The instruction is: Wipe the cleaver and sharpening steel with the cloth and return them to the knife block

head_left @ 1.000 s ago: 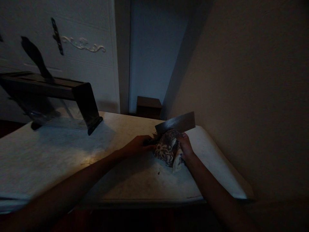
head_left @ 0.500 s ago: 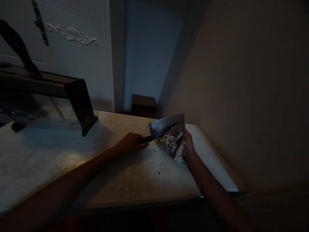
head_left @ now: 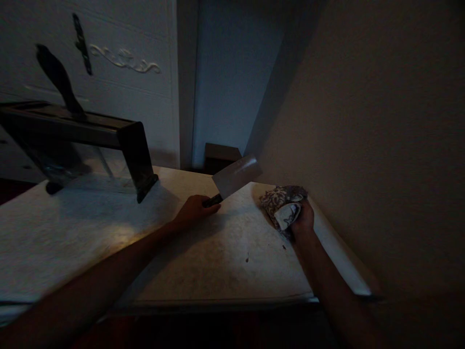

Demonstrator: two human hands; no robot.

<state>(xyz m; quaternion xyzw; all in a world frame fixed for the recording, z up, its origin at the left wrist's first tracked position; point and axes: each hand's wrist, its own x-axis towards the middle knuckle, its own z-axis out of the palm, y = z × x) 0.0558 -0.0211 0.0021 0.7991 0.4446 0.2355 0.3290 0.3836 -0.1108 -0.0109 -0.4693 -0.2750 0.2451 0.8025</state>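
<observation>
My left hand (head_left: pixel 196 209) is closed round the black handle of a cleaver (head_left: pixel 238 177), whose broad metal blade points up and to the right above the table's far edge. To the right, my right hand (head_left: pixel 304 219) grips a bunched cloth (head_left: pixel 279 201) with a brown and white pattern and a pale folded part. A gap separates the blade from the cloth. Both hands are over the pale tabletop (head_left: pixel 203 261).
A black knife stand (head_left: pixel 131 140) with clear panels and a dark handle sticking out stands on the table at the left. Behind are a white door (head_left: pixel 127 97) and a brown box (head_left: pixel 222 152). A wall (head_left: pixel 363 145) borders the right side.
The cloth in my right hand has moved right, away from the blade. The cleaver now tilts up more, apart from the cloth. The view has shifted slightly left.
</observation>
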